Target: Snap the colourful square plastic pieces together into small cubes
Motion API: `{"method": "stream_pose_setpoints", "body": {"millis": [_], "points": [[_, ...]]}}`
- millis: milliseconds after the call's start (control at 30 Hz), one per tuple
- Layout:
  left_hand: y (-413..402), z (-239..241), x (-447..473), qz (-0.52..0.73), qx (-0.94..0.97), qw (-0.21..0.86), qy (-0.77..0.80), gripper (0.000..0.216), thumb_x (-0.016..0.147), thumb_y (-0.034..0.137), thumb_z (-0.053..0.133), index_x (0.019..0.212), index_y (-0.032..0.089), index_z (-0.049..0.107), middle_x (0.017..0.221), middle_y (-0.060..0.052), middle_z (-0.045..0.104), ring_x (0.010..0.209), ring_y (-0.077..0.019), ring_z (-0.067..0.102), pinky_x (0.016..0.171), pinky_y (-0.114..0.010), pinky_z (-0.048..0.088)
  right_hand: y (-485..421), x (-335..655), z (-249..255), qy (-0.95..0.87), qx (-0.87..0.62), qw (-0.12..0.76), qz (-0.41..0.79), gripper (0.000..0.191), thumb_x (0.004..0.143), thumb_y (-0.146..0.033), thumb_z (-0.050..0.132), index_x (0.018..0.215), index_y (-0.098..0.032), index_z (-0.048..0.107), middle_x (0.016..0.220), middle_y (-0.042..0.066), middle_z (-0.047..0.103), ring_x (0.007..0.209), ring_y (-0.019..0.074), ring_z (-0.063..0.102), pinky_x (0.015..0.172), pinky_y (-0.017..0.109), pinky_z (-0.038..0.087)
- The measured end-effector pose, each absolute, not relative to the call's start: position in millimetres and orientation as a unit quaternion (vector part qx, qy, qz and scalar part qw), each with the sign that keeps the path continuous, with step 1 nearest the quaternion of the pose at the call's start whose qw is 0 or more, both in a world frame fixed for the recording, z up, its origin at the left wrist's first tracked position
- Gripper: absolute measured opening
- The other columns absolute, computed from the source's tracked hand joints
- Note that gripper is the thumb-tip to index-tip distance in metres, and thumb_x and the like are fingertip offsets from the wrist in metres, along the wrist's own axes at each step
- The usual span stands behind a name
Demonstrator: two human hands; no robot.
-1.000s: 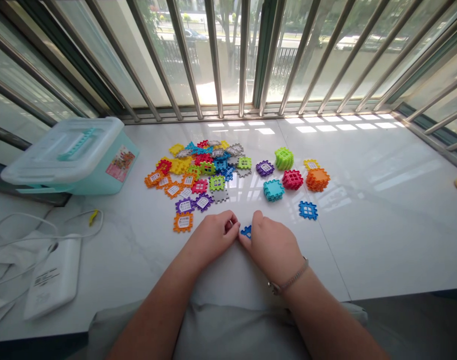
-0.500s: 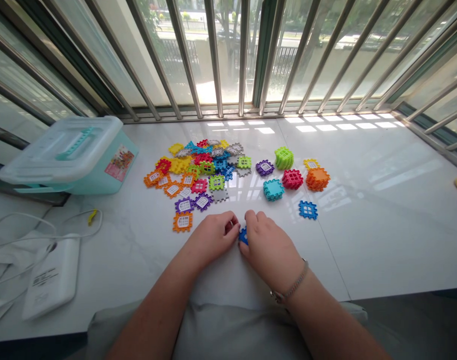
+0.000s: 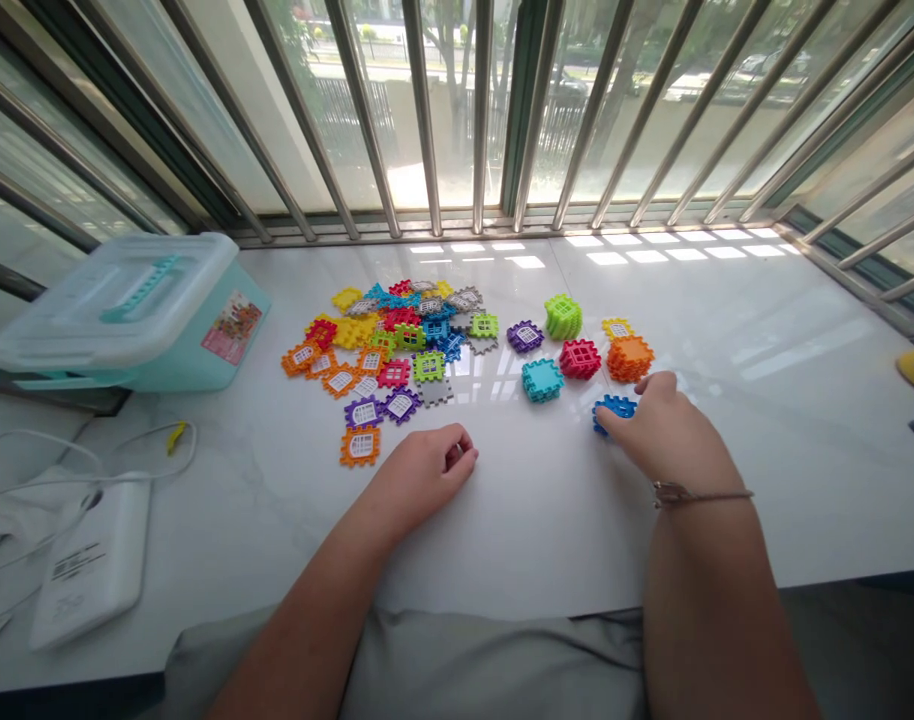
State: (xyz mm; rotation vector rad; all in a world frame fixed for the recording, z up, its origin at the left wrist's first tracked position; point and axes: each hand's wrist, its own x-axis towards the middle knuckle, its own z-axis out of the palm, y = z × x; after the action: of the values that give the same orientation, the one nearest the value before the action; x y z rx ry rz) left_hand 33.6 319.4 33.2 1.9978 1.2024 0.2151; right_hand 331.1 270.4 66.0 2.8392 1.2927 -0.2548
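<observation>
My right hand reaches out to the right, its thumb and fingers on blue window-frame building tiles; they look stacked, though the fingers hide part of them. My left hand rests on the table with its fingers curled together, nothing seen in them. Beyond the right hand stand an orange stack of tiles, a red stack, a turquoise stack and a green stack. A purple tile lies left of them, and a yellow tile behind the orange stack.
A loose heap of mixed-colour tiles spreads beyond my left hand, with an orange tile at its near end. A lidded turquoise box stands left. A white power bank and a cable lie near it. Window bars close off the back.
My right hand has moved right from beside my left hand, carrying a blue tile to the blue tile lying on the table. My left hand has stayed in place.
</observation>
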Motion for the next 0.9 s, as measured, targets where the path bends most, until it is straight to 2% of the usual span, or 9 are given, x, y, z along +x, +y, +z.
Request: {"method": "stream_pose_setpoints", "body": {"millis": [300,500,700,900], "points": [[319.8,33.3,33.9,0.079,0.787,0.389,0.473,0.017,0.097,0.035,0.059,0.092,0.024,0.071,0.077,0.000,0.073,0.072,-0.0188,0.065,0.066,-0.030,0.040,271.9,332.0,52.7,0.437,0.894,0.033,-0.095,0.052,0.093,-0.050,0.063,0.130,-0.014,0.054,0.118,0.020,0.070,0.098,0.0330,0.072,0.072,0.037,0.045],[320.0,33.9,34.1,0.077,0.788,0.388,0.472,0.016,0.097,0.035,0.060,0.092,0.024,0.071,0.078,0.001,0.072,0.072,-0.0184,0.065,0.066,-0.030,0.040,274.2,327.0,52.1,0.478,0.873,0.044,-0.088,0.041,0.093,-0.042,0.066,0.124,-0.017,0.056,0.116,0.016,0.070,0.098,0.0300,0.071,0.070,0.034,0.041],[319.8,33.8,33.5,0.077,0.789,0.386,0.471,0.017,0.097,0.035,0.059,0.092,0.024,0.071,0.078,0.000,0.073,0.073,-0.0190,0.065,0.066,-0.030,0.039,274.8,314.4,53.0,0.509,0.853,0.064,-0.092,0.040,0.091,-0.039,0.067,0.123,-0.017,0.057,0.112,0.016,0.069,0.097,0.0305,0.070,0.071,0.034,0.041],[319.8,33.6,33.5,0.077,0.789,0.385,0.472,0.016,0.097,0.035,0.060,0.092,0.025,0.071,0.078,0.001,0.073,0.073,-0.0186,0.065,0.066,-0.030,0.039,274.9,298.3,54.3,0.547,0.825,0.046,-0.134,0.039,0.090,-0.039,0.070,0.120,-0.019,0.057,0.110,0.013,0.069,0.095,0.0275,0.068,0.073,0.032,0.041]]}}
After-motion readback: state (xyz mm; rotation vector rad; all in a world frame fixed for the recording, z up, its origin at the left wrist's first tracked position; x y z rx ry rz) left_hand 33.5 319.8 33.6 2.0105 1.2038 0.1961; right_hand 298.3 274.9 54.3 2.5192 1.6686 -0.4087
